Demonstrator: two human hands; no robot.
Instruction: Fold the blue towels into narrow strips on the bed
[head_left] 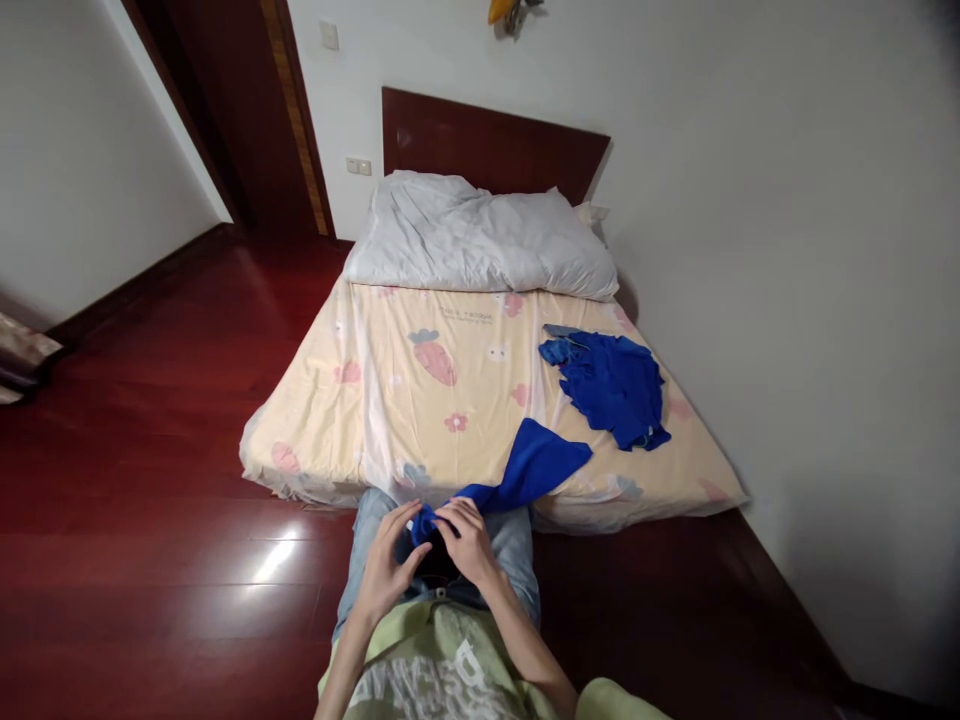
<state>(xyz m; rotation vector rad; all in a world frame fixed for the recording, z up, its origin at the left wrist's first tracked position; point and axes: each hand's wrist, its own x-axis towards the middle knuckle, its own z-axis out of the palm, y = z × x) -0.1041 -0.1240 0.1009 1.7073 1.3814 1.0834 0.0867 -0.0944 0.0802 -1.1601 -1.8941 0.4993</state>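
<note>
A long piece of blue cloth (pixel 532 468) stretches from the near edge of the bed to my lap, its far end spread flat. Its near end is bunched up between my two hands, with a small white tag showing at the left. My left hand (pixel 390 562) curves around the bunched end, fingertips by the tag and thumb underneath. My right hand (pixel 466 542) pinches the cloth just beside it; the fingers hide part of the fold. Further right on the bed lies a crumpled pile of blue cloth (pixel 615 385).
The bed (pixel 405 420) has a yellow sheet with carrot and flower prints. A folded white quilt (pixel 480 240) lies against the dark red headboard (pixel 487 140). A wall stands close on the right. Dark red wood floor (pixel 172 400) runs along the left, towards a door (pixel 240 110).
</note>
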